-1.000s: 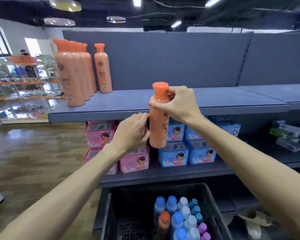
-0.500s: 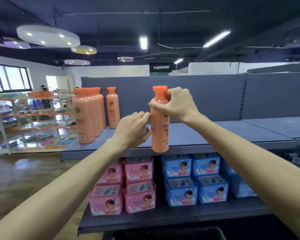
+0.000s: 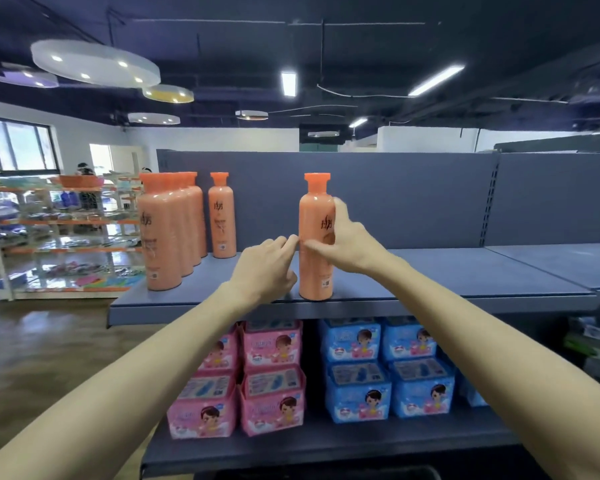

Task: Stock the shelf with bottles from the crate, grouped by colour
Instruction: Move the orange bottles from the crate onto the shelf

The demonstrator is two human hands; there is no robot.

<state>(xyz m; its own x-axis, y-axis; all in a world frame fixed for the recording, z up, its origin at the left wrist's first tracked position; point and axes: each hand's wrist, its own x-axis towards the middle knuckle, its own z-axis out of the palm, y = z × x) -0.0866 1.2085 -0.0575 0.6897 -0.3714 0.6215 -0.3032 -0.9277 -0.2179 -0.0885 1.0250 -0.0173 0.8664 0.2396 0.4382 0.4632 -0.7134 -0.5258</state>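
Observation:
An orange bottle [image 3: 314, 275] with an orange cap stands upright at the front edge of the blue-grey top shelf [image 3: 430, 275]. My right hand [image 3: 350, 244] grips its body from the right, thumb across the front and fingers behind. My left hand [image 3: 265, 268] touches the bottle's left side with its fingertips. Further left on the same shelf stands a row of matching orange bottles [image 3: 163, 233], with one more orange bottle [image 3: 222, 220] behind and to their right. The crate is out of sight below the frame.
On the lower shelf, pink packs [image 3: 271, 400] sit left and blue packs [image 3: 388, 389] right. The top shelf is bare to the right of the held bottle, as is the adjoining bay [image 3: 551, 261]. A glass display rack [image 3: 66, 237] stands across the wooden floor, far left.
The bottle went from mid-air in front of the shelf down onto the shelf's front edge. My right hand slid from the cap down to the body. The view tilted up and the crate left the frame.

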